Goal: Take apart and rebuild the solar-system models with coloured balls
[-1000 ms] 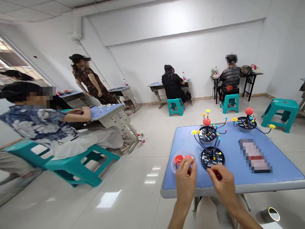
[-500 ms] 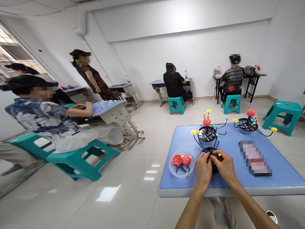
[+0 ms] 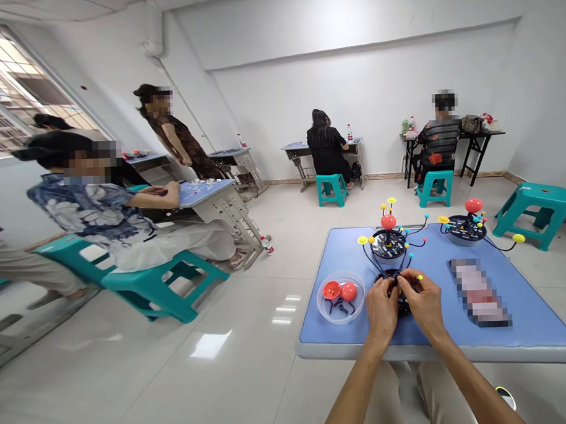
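On the blue desk before me stands a partly hidden solar system model with a round black base [image 3: 404,305] and thin black arms tipped with small coloured balls. My left hand [image 3: 382,309] is closed, its fingertips pinching at the model's central post. From the other side my right hand [image 3: 424,301] pinches the same spot with thumb and forefinger; a small yellow ball [image 3: 420,278] shows beside its knuckles. My fingers hide the exact part between them. Left of my hands, a clear plastic bowl [image 3: 320,299] holds two red half-spheres [image 3: 349,291] and several black pieces [image 3: 343,308].
Two similar models with red balls, one [image 3: 389,245] just beyond my hands and one [image 3: 467,229] at the far right, stand on the desk [image 3: 537,314]. A blurred flat oblong [image 3: 481,295] lies to the right. Other people sit or stand at desks; a green stool [image 3: 536,203] is beyond.
The whole view has shifted slightly as my head moved. Both hands stay at the model's centre, with only small finger movement.
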The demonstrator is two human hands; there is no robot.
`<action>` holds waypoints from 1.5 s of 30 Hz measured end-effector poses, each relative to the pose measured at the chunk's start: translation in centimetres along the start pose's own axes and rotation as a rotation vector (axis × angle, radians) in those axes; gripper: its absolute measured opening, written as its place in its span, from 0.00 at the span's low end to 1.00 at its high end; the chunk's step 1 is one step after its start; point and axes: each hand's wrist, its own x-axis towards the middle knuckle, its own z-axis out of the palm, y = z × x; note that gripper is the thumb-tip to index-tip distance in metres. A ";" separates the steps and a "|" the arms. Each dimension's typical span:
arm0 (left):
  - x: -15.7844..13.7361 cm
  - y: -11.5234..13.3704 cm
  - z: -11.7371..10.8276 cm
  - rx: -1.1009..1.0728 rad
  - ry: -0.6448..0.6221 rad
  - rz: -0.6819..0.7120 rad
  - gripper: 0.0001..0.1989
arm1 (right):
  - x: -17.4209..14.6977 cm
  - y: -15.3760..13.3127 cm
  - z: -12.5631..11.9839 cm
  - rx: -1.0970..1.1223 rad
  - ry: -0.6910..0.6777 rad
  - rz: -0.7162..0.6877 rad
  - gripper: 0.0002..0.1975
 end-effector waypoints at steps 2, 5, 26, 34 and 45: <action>0.1 -0.1 0.0 0.006 -0.005 -0.005 0.09 | 0.3 -0.6 -0.3 0.023 -0.003 0.008 0.10; -0.1 -0.2 -0.4 -0.030 0.008 -0.025 0.12 | 0.5 -1.5 -1.2 0.043 -0.043 0.037 0.09; -5.2 1.3 -10.2 -0.572 0.081 -0.080 0.09 | -4.3 -5.3 3.2 0.564 -0.447 0.290 0.13; -5.7 0.9 -10.2 -0.465 0.236 -0.121 0.06 | -4.7 -5.9 5.5 0.445 -0.300 0.274 0.14; -6.0 0.3 -9.8 -0.258 0.557 -0.005 0.06 | -5.4 -7.8 9.2 0.443 -0.118 0.293 0.14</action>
